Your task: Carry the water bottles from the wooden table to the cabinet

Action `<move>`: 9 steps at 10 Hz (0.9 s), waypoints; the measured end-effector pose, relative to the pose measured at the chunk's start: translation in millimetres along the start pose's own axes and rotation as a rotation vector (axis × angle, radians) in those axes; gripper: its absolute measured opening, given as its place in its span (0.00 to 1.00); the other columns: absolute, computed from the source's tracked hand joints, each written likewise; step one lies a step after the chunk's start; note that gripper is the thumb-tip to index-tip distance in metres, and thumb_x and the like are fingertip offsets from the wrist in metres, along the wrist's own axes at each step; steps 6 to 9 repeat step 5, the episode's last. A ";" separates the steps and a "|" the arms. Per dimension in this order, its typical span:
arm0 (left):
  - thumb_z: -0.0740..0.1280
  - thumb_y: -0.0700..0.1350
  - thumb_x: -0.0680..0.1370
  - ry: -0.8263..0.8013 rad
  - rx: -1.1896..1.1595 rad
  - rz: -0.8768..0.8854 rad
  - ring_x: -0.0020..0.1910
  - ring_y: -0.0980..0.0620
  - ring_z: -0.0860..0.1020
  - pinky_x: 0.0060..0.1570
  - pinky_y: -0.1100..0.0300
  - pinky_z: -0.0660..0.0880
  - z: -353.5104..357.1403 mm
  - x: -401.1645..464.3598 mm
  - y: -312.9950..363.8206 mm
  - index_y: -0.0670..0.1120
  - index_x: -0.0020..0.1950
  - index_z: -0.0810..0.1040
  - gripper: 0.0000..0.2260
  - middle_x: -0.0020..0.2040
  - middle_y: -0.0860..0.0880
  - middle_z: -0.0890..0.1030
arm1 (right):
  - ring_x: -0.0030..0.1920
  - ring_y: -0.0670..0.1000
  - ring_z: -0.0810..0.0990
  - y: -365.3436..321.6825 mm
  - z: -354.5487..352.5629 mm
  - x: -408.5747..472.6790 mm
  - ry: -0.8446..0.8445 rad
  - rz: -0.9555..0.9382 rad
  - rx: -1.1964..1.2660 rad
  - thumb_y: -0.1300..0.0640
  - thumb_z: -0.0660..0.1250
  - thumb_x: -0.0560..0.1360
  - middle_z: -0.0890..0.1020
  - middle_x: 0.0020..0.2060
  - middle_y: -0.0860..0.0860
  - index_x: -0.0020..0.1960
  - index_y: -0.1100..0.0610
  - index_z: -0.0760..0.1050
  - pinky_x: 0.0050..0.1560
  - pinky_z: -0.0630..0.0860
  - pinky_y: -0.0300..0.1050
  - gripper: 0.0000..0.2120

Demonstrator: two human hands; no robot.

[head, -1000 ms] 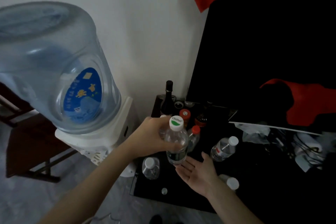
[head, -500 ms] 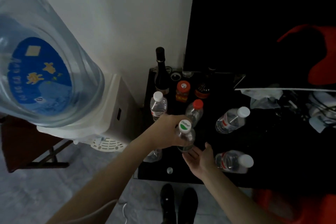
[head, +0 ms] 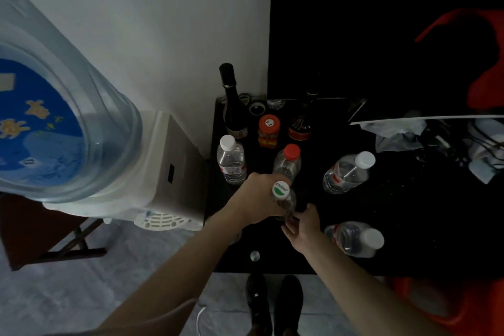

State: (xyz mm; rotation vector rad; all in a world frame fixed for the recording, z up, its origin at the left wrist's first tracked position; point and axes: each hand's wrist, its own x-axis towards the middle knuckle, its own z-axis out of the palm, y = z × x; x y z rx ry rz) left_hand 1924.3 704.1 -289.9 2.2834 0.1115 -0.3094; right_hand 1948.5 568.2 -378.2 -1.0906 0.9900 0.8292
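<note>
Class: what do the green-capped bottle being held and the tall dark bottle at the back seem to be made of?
Green-capped bottle: clear, thin plastic, probably; you can see through its wall.
Tall dark bottle: likely dark glossy glass with a black top; the dim light leaves this uncertain.

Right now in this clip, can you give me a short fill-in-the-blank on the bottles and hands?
1. The left hand grips a bottle with a green-and-white cap, standing ____.
2. The bottle behind it has a ____ cap.
3. The right hand touches the gripped bottle's ____.
4. The black cabinet top stands right of the water ____.

Missing: upright; red; base; dispenser
</note>
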 end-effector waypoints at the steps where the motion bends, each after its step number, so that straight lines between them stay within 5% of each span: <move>1: 0.78 0.42 0.70 -0.024 0.024 -0.005 0.47 0.49 0.84 0.49 0.52 0.81 1.4 5.1 0.0 0.43 0.56 0.81 0.17 0.48 0.47 0.85 | 0.66 0.56 0.73 -7.0 -7.1 -8.9 -0.019 -0.012 -0.059 0.45 0.51 0.83 0.74 0.64 0.57 0.70 0.60 0.70 0.72 0.65 0.54 0.24; 2: 0.78 0.45 0.70 -0.036 0.029 -0.021 0.46 0.50 0.83 0.47 0.54 0.80 3.3 5.4 -1.5 0.45 0.55 0.81 0.16 0.47 0.48 0.85 | 0.67 0.60 0.73 -9.9 -11.3 -30.8 0.036 -0.114 -0.350 0.52 0.57 0.83 0.73 0.67 0.61 0.69 0.61 0.70 0.64 0.71 0.55 0.19; 3: 0.74 0.54 0.67 -0.054 0.063 -0.038 0.50 0.50 0.83 0.49 0.51 0.81 4.0 1.1 4.8 0.52 0.58 0.79 0.20 0.50 0.51 0.85 | 0.54 0.61 0.77 -18.7 -15.1 -56.0 0.050 -0.330 -0.823 0.57 0.59 0.81 0.77 0.60 0.62 0.63 0.63 0.74 0.55 0.74 0.52 0.14; 5: 0.75 0.52 0.65 -0.139 0.110 -0.093 0.54 0.47 0.81 0.54 0.45 0.80 5.5 -0.9 14.1 0.56 0.57 0.76 0.21 0.55 0.50 0.82 | 0.48 0.55 0.77 -47.5 -16.6 -97.6 -0.054 -0.525 -1.225 0.51 0.59 0.81 0.72 0.58 0.58 0.58 0.59 0.71 0.42 0.71 0.44 0.12; 9: 0.75 0.52 0.65 -0.139 0.110 -0.093 0.54 0.47 0.81 0.54 0.45 0.80 5.5 -0.9 14.1 0.56 0.57 0.76 0.21 0.55 0.50 0.82 | 0.48 0.55 0.77 -47.5 -16.6 -97.6 -0.054 -0.525 -1.225 0.51 0.59 0.81 0.72 0.58 0.58 0.58 0.59 0.71 0.42 0.71 0.44 0.12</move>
